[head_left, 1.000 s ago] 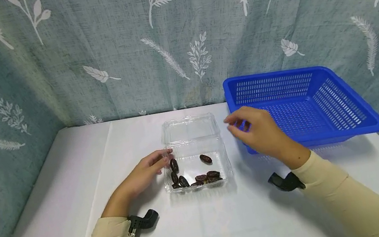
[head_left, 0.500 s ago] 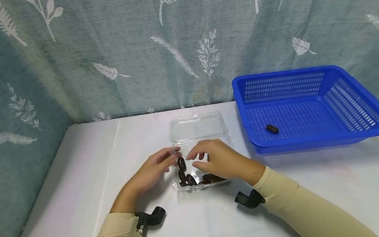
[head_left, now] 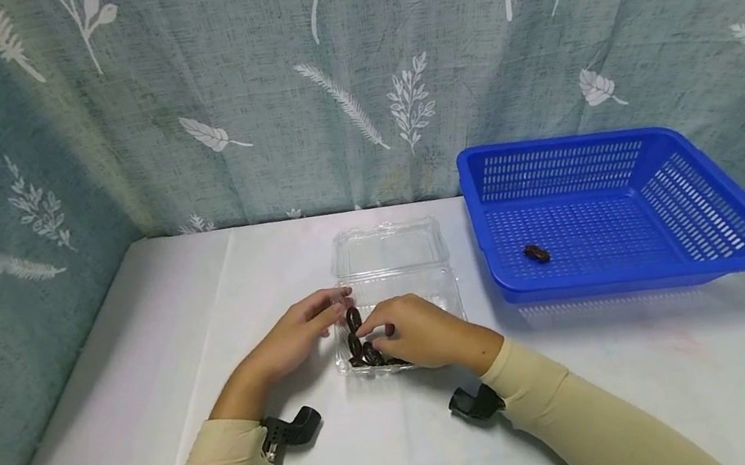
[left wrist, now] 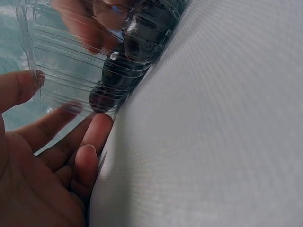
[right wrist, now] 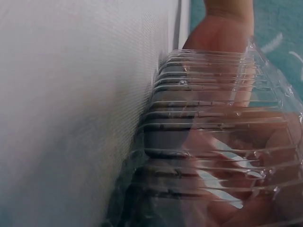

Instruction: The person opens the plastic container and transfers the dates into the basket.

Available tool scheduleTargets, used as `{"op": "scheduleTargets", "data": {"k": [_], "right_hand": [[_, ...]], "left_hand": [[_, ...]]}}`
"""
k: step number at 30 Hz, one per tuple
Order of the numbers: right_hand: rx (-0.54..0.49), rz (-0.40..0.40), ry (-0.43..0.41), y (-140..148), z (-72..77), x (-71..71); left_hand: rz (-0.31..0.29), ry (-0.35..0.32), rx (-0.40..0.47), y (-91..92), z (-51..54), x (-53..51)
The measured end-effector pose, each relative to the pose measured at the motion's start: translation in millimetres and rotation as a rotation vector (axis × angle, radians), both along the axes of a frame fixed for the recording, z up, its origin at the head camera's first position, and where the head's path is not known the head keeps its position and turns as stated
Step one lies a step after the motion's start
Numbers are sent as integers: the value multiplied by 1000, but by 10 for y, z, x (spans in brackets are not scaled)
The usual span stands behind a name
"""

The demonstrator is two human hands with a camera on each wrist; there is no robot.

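Several dark brown dates (head_left: pixel 354 319) lie in an open clear plastic clamshell container (head_left: pixel 452 281), mostly along its left and front sides. My left hand (head_left: pixel 297 337) grips the container's left wall near the hinge. In the left wrist view, its thumb and fingers (left wrist: pixel 97 130) lie against the ribbed plastic. My right hand (head_left: pixel 427 331) reaches into the container with curled fingers, the index finger and thumb at the dates on the left. Whether a date sits between those fingertips cannot be made out, and the hand hides part of the pile.
A blue plastic basket (head_left: pixel 649 275) stands to the right on the white table (head_left: pixel 204 295), with one date (head_left: pixel 537 253) in it. The container's clear lid (head_left: pixel 388 248) lies folded back. A patterned green-grey curtain (head_left: pixel 268 151) bounds the table behind and at the left.
My right hand has moved from beside the basket's left edge into the container, then a little lower and left among the dates. A date now lies in the basket. My left hand stays at the container.
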State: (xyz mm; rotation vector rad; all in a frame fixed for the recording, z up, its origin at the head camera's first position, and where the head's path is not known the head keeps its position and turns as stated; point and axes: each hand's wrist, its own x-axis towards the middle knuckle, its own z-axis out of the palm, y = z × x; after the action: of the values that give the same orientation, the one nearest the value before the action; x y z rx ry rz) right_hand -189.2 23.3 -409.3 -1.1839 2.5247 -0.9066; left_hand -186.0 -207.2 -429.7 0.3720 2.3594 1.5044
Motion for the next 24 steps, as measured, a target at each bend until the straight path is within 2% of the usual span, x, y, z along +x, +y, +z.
{"op": "scheduleTargets", "data": {"k": [10, 24], "right_hand": [[32, 16, -33, 1, -12, 19], [33, 31, -16, 8, -7, 13]], "left_hand": [[8, -10, 1, -13, -28, -8], [2, -3, 9, 0, -27, -5]]}}
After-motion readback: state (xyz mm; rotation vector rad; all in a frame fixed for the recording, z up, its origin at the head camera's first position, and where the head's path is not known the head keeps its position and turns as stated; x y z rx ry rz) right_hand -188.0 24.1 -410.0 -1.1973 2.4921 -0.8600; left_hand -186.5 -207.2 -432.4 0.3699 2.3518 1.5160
